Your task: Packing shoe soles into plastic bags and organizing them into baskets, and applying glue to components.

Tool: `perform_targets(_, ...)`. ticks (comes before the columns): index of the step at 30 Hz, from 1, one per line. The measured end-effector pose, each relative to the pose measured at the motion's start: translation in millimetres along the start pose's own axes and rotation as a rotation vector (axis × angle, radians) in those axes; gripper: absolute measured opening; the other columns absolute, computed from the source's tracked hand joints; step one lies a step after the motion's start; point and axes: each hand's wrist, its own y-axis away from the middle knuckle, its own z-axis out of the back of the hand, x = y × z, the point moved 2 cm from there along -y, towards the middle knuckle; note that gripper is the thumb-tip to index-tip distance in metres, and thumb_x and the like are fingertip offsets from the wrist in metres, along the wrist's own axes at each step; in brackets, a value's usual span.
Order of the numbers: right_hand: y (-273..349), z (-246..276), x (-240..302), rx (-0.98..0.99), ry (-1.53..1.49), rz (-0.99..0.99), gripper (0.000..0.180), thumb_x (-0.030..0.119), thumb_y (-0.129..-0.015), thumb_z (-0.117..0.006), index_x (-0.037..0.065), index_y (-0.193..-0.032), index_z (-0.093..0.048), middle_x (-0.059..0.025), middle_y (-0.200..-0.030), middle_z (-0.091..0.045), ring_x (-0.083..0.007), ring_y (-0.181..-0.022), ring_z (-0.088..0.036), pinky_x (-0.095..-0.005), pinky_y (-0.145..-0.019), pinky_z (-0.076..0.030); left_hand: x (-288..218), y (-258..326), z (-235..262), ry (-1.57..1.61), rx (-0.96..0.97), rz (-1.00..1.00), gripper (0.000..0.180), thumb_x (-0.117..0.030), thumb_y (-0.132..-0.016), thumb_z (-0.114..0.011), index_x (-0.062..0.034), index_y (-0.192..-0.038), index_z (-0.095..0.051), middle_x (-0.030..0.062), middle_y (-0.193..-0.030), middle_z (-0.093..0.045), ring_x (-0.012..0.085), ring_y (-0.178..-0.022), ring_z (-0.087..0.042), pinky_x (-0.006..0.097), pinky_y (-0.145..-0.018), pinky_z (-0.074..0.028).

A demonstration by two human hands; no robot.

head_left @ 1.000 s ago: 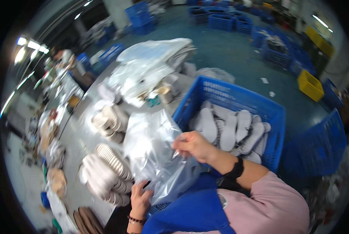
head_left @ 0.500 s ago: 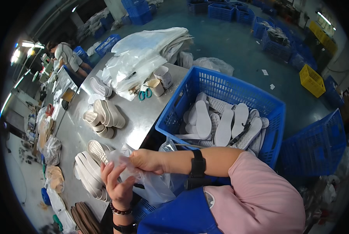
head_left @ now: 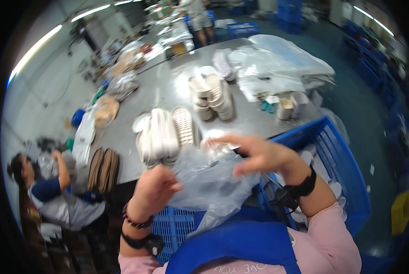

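Note:
A clear plastic bag (head_left: 209, 180) is spread in front of me, above the table's near edge. My left hand (head_left: 156, 189) is closed on the bag's left edge, fingers curled. At the bag's upper right my right hand (head_left: 263, 155) is open, slightly blurred, with its thumb and fingers apart; whether a fingertip touches the film I cannot tell. Just beyond the bag, a group of cream shoe soles (head_left: 161, 134) stands on the metal table (head_left: 142, 98). Farther back is another stack of cream soles (head_left: 216, 96).
A blue crate (head_left: 346, 160) with white soles stands at my right. Brown soles (head_left: 103, 169) lie at the table's left edge. Plastic sheets (head_left: 282, 68), green scissors (head_left: 268, 107) and a cup (head_left: 284, 109) are at the far right. A co-worker (head_left: 60, 196) sits at left; another person stands far back.
The view has swung left. My hands, close together before, have moved apart, and the bag is spread wider between them. My right hand has opened from its grip on the bag.

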Motion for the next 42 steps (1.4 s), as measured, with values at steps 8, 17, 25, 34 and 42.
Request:
perform_targets(8,-32,-59,-15,1.125,-0.188,-0.138,0.061,0.021,-0.070,-0.080,-0.001,-0.118,-0.049,-0.0091,-0.089,-0.065,-0.0179,-0.082,-0.061,-0.0291,-0.075,-0.048,113,77,190,-0.033,-0.741,0.373,0.019,-0.020,-0.094,-0.052,-0.0089,-0.079,-0.051,-0.0072,-0.068,-0.040,-0.0006,-0.058,-0.036,0.014,-0.049,-0.028)
perform_targets(17,-104,22,-4,-0.418,-0.770,0.012,0.049,0.033,-0.088,-0.054,0.002,-0.125,-0.046,-0.0142,-0.097,-0.062,-0.0199,-0.077,-0.063,-0.0361,-0.072,-0.054,72,65,77,0.429,0.690,0.019,0.040,-0.026,-0.085,-0.065,-0.0015,-0.116,-0.058,0.0139,-0.102,-0.065,0.0290,-0.086,-0.063,0.035,-0.079,-0.048)
perform_targets(25,-109,147,-147,-0.208,-0.205,-0.549,0.011,0.003,-0.077,-0.064,0.001,-0.088,-0.064,-0.0045,-0.074,-0.062,-0.0093,-0.060,-0.058,-0.0229,-0.051,-0.046,223,109,186,1.302,-0.301,0.874,0.036,-0.002,-0.085,-0.056,-0.0049,-0.120,-0.050,0.0172,-0.087,-0.063,0.0123,-0.066,-0.060,0.021,-0.052,-0.047)
perform_targets(34,-332,109,-216,-0.317,0.477,-0.338,0.018,0.018,-0.083,-0.058,0.003,-0.091,-0.064,-0.0038,-0.071,-0.063,-0.0101,-0.058,-0.059,-0.0243,-0.049,-0.044,456,23,168,0.131,-0.182,0.943,0.024,0.001,-0.082,-0.049,-0.0030,-0.098,-0.066,0.0112,-0.080,-0.064,0.0178,-0.070,-0.061,0.027,-0.062,-0.049)
perform_targets(42,-318,52,-242,-0.324,0.235,-0.591,0.021,0.015,-0.081,-0.057,0.004,-0.098,-0.063,-0.0056,-0.077,-0.064,-0.0178,-0.064,-0.060,-0.0300,-0.056,-0.048,477,84,106,-0.451,0.511,0.863,0.033,-0.003,-0.080,-0.051,-0.0061,-0.111,-0.062,0.0227,-0.093,-0.064,0.0333,-0.090,-0.063,0.040,-0.075,-0.051)
